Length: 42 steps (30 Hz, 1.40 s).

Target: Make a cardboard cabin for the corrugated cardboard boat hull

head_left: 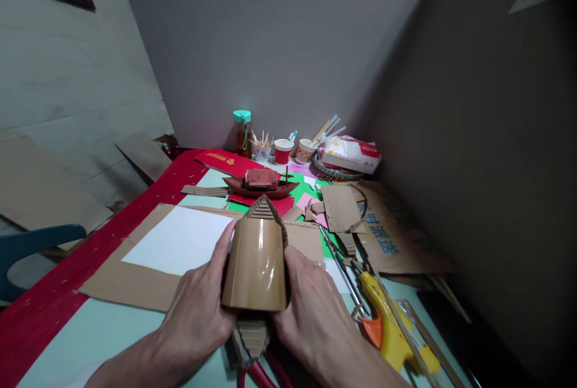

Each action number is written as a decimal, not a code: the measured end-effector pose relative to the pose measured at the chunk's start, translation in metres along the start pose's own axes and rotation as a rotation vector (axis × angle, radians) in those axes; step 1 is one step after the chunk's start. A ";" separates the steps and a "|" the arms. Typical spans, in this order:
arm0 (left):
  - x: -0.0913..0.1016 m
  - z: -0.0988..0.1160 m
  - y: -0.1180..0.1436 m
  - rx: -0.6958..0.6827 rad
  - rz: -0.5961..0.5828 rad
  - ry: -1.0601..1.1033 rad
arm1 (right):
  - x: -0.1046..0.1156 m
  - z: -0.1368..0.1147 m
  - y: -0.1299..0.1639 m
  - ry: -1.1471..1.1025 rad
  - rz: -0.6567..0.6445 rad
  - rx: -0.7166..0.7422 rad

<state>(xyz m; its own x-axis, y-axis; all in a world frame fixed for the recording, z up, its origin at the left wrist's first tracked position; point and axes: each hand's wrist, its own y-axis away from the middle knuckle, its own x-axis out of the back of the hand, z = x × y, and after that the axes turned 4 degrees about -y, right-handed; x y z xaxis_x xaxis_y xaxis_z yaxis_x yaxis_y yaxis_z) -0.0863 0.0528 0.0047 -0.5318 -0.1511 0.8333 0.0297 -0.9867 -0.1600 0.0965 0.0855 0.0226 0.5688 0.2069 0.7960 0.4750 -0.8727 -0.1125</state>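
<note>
A brown cardboard boat model [256, 261] with a shiny curved roof and stepped bow is held between both hands above the table. My left hand [201, 304] grips its left side, thumb along the roof edge. My right hand [311, 304] presses against its right side. The model's layered stern [252, 334] pokes out below my hands. A dark red wooden boat [261, 183] stands farther back on the table, apart from my hands.
A yellow glue gun [387, 322] and a metal tool [342, 267] lie to the right. A white sheet [180, 240] rests on flat cardboard at the left. Cardboard scraps [340, 207], paper cups [283, 151], a bottle [242, 132] and a bag [349, 154] crowd the back. Red handles [261, 376] lie beneath.
</note>
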 end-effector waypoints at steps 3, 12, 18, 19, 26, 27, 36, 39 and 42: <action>0.001 0.000 0.008 -0.041 0.162 -0.028 | -0.006 0.001 0.004 0.014 0.101 0.075; -0.006 -0.013 0.015 -0.177 0.322 -0.085 | -0.017 0.003 0.009 0.003 0.384 0.246; -0.014 -0.023 0.017 -0.268 0.392 -0.106 | -0.020 -0.001 0.009 -0.118 0.432 0.196; -0.014 -0.023 0.017 -0.273 0.395 -0.103 | -0.020 -0.001 0.009 -0.122 0.425 0.213; -0.011 -0.016 0.004 -0.116 0.172 0.041 | -0.015 0.002 -0.002 0.086 0.203 0.096; -0.009 -0.013 0.001 -0.077 0.121 0.048 | -0.013 0.002 -0.004 0.112 0.168 0.068; 0.000 0.002 -0.015 0.015 -0.061 0.023 | -0.002 0.003 -0.012 0.094 -0.047 -0.073; 0.002 0.009 -0.018 0.079 -0.104 -0.019 | 0.005 0.005 -0.016 0.072 -0.085 -0.111; 0.002 0.015 -0.020 0.156 -0.136 -0.050 | 0.011 0.007 -0.018 0.093 -0.098 -0.119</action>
<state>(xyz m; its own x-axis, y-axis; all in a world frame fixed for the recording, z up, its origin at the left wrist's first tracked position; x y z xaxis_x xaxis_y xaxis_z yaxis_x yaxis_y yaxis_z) -0.0754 0.0709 0.0178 -0.4976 -0.0149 0.8673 0.0936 -0.9949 0.0366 0.0987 0.1071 0.0287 0.4563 0.2568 0.8520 0.4394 -0.8976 0.0352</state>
